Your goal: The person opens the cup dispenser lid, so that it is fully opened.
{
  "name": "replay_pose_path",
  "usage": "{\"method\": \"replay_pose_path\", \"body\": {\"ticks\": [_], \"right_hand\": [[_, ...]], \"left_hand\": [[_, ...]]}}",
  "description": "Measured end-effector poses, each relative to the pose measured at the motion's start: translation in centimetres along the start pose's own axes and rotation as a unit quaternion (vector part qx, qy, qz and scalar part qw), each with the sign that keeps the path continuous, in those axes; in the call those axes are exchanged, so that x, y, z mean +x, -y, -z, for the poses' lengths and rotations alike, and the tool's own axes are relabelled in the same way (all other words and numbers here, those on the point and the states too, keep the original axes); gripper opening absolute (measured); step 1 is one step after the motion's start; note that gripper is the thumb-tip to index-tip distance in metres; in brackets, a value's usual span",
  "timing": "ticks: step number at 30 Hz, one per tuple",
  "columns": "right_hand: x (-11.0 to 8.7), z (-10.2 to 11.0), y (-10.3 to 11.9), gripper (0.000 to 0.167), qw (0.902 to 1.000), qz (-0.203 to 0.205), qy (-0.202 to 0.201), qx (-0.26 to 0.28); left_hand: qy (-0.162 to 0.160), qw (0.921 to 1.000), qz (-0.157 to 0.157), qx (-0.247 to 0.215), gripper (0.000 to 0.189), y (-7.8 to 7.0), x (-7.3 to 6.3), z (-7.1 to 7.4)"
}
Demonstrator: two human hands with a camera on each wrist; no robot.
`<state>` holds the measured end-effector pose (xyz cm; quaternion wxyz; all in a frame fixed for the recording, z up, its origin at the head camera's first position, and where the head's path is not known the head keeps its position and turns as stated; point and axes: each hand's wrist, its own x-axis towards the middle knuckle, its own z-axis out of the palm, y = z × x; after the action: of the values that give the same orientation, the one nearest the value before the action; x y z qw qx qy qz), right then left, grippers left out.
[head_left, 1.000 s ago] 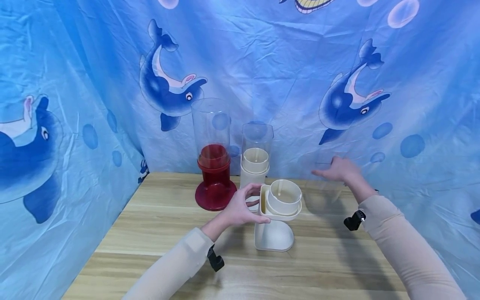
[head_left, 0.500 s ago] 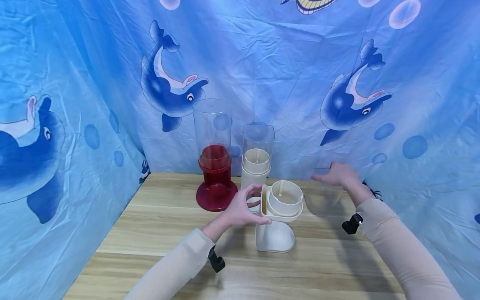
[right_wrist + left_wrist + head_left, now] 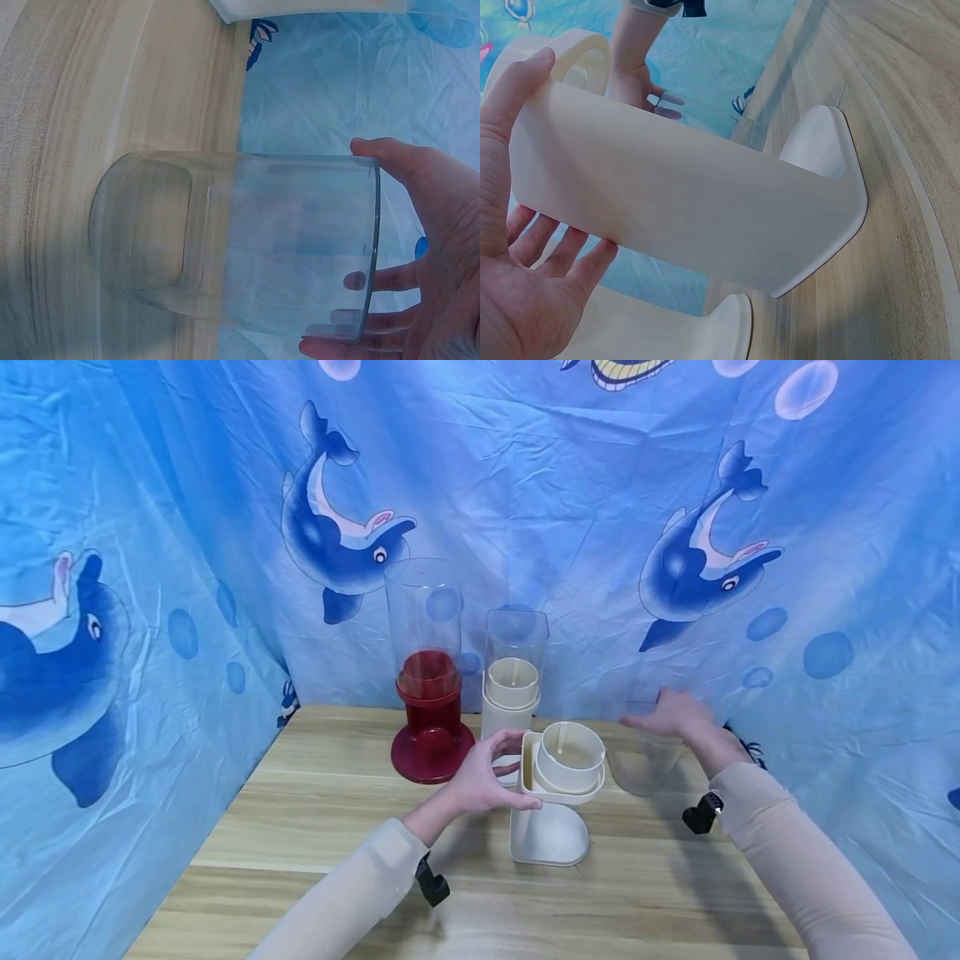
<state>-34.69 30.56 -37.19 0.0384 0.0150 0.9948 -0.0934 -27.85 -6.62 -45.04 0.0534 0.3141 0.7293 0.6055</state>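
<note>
My left hand (image 3: 480,774) grips the upper part of a cream dispenser base (image 3: 550,831), thumb on one side and fingers on the other. This base stands upright on the table, a round open cup (image 3: 572,758) on top. To the right, my right hand (image 3: 670,714) holds a clear plastic container (image 3: 292,240) by its upper end, thumb and fingers spread around the rim. The container stands on the table and is hard to make out in the head view. In the left wrist view my left palm (image 3: 525,300) faces the base's flat back.
A red dispenser (image 3: 432,727) with a tall clear cylinder (image 3: 422,610) stands at the back left. Beside it is a second cream dispenser (image 3: 512,693) with a clear container on it. A blue dolphin-print curtain (image 3: 555,527) rises behind the wooden table (image 3: 315,827).
My right hand has lowered slightly with the clear container. My left hand and the cream base look still.
</note>
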Motion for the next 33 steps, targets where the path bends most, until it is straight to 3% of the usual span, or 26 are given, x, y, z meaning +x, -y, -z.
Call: {"method": "replay_pose_path", "body": {"ticks": [13, 19, 22, 28, 33], "right_hand": [[0.1, -0.4, -0.4, 0.118, 1.0, 0.0, 0.007, 0.003], [0.1, 0.5, -0.7, 0.088, 0.9959, 0.004, 0.062, 0.065], [0.0, 0.7, -1.3, 0.079, 0.9933, 0.016, 0.069, 0.091], [-0.5, -0.3, -2.6, 0.085, 0.9873, 0.025, 0.037, 0.153], [-0.6, -1.3, -3.4, 0.093, 0.9776, 0.002, 0.019, 0.21]], "left_hand": [[0.005, 0.9999, -0.007, -0.012, 0.093, -0.3, 0.0, 0.0], [0.051, 0.9981, -0.015, -0.03, 0.096, 0.0, 0.3, 0.5], [0.064, 0.9971, -0.025, -0.032, 0.099, 0.4, 0.5, 0.5], [0.027, 0.9992, -0.03, -0.002, 0.104, 1.2, -0.3, 0.0], [0.01, 0.9996, -0.024, -0.015, 0.094, 1.7, -0.6, -0.4]]}}
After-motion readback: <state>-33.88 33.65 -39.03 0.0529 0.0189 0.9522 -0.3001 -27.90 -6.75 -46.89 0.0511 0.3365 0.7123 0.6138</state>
